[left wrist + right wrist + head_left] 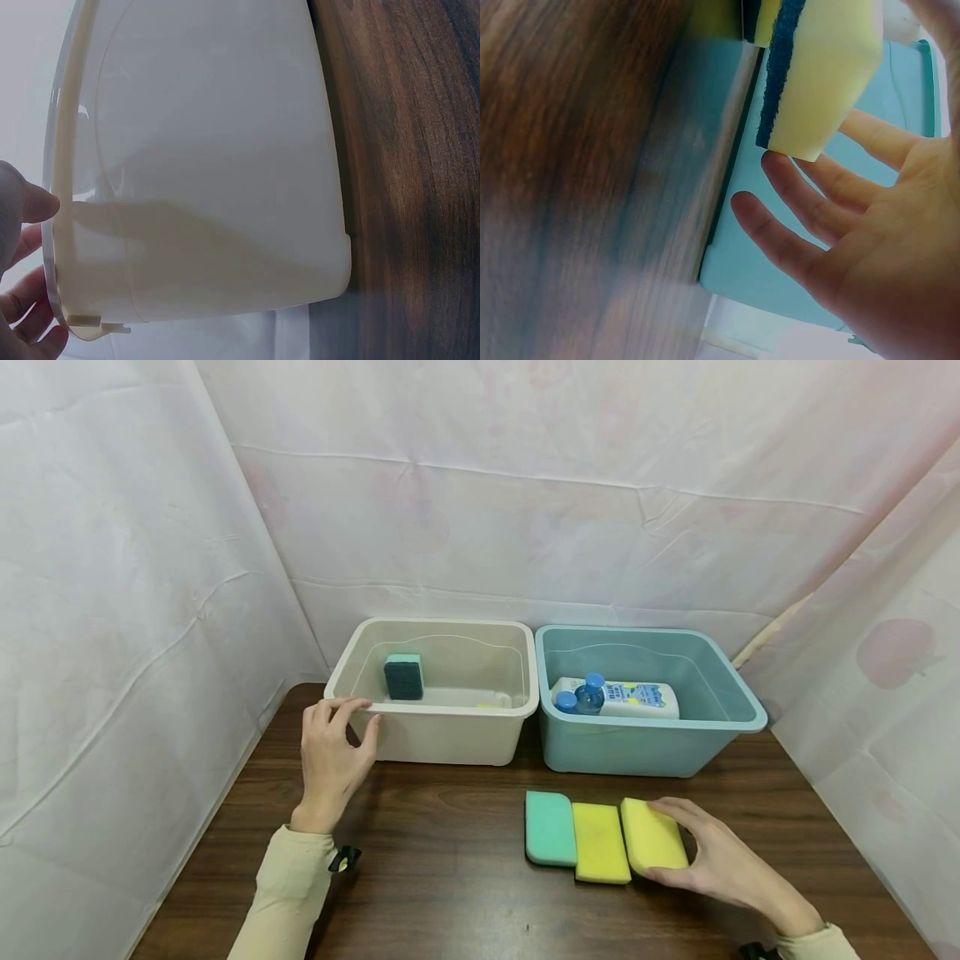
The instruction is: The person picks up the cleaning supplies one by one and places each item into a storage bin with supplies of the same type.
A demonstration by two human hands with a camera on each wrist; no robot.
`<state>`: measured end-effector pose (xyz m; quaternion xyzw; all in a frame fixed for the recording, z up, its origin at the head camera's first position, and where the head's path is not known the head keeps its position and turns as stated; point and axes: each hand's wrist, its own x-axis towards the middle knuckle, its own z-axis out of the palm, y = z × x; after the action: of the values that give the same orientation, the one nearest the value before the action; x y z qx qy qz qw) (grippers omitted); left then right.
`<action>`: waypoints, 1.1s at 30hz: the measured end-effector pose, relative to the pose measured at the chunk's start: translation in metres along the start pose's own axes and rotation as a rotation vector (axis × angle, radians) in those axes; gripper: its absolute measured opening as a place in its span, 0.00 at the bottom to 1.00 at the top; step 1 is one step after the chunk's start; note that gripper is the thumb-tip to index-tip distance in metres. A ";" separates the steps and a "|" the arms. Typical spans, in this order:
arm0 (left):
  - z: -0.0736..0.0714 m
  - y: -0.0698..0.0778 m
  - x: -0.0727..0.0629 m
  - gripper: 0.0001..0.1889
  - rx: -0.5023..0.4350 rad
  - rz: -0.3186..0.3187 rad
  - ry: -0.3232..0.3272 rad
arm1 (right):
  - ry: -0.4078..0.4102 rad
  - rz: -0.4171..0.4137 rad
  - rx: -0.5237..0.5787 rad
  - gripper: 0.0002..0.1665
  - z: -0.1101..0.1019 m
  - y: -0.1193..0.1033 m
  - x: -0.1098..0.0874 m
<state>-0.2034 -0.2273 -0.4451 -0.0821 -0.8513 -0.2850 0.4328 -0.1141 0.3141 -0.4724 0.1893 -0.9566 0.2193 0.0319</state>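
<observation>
My left hand (333, 760) holds the front rim of a beige bin (442, 735) near its left corner. Its fingers bend over the edge, with the thumb in front; the left wrist view shows the fingertips at the rim. With my right hand (720, 856) I grip a yellow sponge (651, 835) between thumb and fingers, its near side tipped up. A dark scouring layer (778, 79) backs that sponge. Beside it on the table lie another yellow sponge (600, 843) and a mint-green sponge (550, 828), side by side.
Inside the beige bin a green sponge with a dark scouring side (403, 678) stands against the wall. To the right, a blue bin (622, 752) holds a white labelled bottle (641, 695) and blue-capped bottles (590, 693). Pale curtains (480, 527) surround the wooden table (435, 877).
</observation>
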 end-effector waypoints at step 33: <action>0.001 0.000 0.000 0.12 0.007 0.018 0.014 | 0.054 -0.042 -0.025 0.53 -0.012 -0.007 0.006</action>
<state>-0.2045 -0.2268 -0.4456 -0.0861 -0.8484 -0.2786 0.4418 -0.1171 0.3113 -0.4581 0.2028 -0.9539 0.2115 0.0645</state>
